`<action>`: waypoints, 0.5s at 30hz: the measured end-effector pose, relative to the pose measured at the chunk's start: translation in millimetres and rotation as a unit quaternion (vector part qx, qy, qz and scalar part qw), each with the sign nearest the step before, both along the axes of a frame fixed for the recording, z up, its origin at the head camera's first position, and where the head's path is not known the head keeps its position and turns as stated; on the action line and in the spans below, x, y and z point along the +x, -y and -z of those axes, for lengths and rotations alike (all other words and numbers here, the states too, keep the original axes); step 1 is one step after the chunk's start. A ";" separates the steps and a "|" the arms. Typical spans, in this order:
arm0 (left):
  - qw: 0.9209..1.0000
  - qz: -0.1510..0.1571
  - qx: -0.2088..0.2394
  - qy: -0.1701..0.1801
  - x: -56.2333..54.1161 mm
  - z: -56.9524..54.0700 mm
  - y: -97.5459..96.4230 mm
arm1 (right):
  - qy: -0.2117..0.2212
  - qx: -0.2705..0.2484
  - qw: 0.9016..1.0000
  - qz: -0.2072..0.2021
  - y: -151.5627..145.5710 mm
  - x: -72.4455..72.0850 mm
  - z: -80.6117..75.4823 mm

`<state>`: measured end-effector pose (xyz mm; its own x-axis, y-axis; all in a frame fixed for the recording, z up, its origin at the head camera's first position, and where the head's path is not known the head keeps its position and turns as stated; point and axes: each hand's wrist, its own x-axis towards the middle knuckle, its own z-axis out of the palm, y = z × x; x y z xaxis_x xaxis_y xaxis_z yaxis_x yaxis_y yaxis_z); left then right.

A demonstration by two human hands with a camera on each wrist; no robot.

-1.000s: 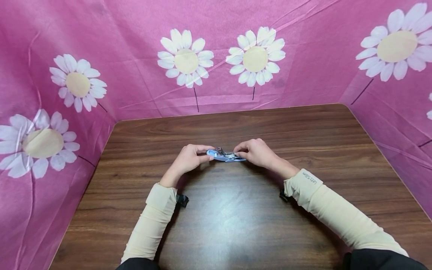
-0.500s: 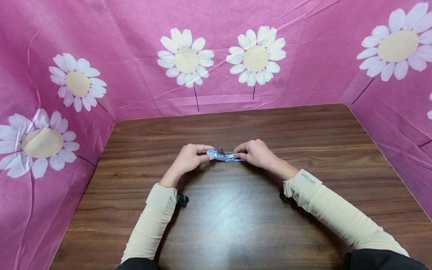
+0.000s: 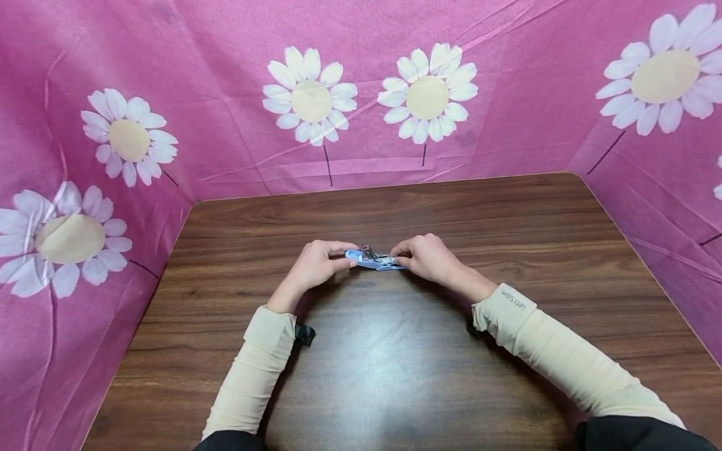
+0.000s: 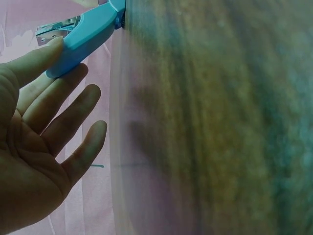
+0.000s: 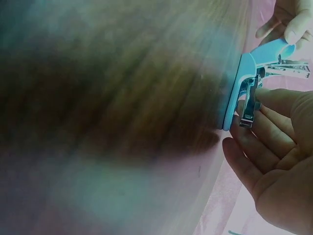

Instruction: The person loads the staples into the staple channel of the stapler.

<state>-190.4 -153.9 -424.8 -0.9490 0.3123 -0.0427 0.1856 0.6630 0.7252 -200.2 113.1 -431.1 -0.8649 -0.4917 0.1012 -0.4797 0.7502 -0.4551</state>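
Note:
A light blue stapler (image 3: 368,264) is spread wide open near the table's middle, its metal parts facing up. My left hand (image 3: 313,266) pinches the stapler's left end between thumb and index finger; in the left wrist view this is the smooth blue cover (image 4: 90,39), and the other fingers are spread below it. On the right end, my right hand (image 3: 431,257) holds the stapler, its thumb against the metal staple rail (image 5: 251,100) above the blue base (image 5: 234,103). A second metal piece (image 3: 367,252) sticks up near the hinge. My right fingertips are partly hidden behind the rail.
The brown wood-grain table (image 3: 372,363) spreads around both hands. A pink cloth (image 3: 225,75) with white daisies hangs along its back and sides. Black straps (image 3: 305,335) sit under the rolled beige sleeves (image 3: 265,363).
My right hand has shifted very slightly, covering a bit more of the stapler's right end. The left hand and the stapler's opened shape look the same.

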 end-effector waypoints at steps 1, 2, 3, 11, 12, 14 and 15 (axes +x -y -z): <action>1.000 0.000 0.000 0.000 -0.1 0.2 0.1 | -0.001 0.002 1.000 0.000 0.4 0.2 0.3; 1.000 0.000 0.000 -0.001 -0.2 0.4 0.2 | -0.002 0.003 1.000 0.001 0.8 0.4 0.7; 1.000 0.000 -0.001 -0.002 -0.2 0.5 0.1 | -0.003 0.004 1.000 0.002 1.0 0.5 1.1; 1.000 0.004 -0.001 0.000 -1.2 1.6 0.5 | -0.008 0.010 1.000 0.001 0.3 0.4 2.8; 1.000 0.004 -0.001 0.000 -1.3 1.7 0.6 | -0.008 0.010 1.000 0.000 0.2 0.3 2.8; 1.000 0.004 -0.003 -0.001 -1.3 1.9 0.8 | -0.008 0.009 1.000 -0.001 -0.1 0.5 2.9; 1.000 0.004 -0.003 0.000 -1.2 1.8 0.8 | -0.008 0.009 1.000 -0.002 -0.4 0.5 3.0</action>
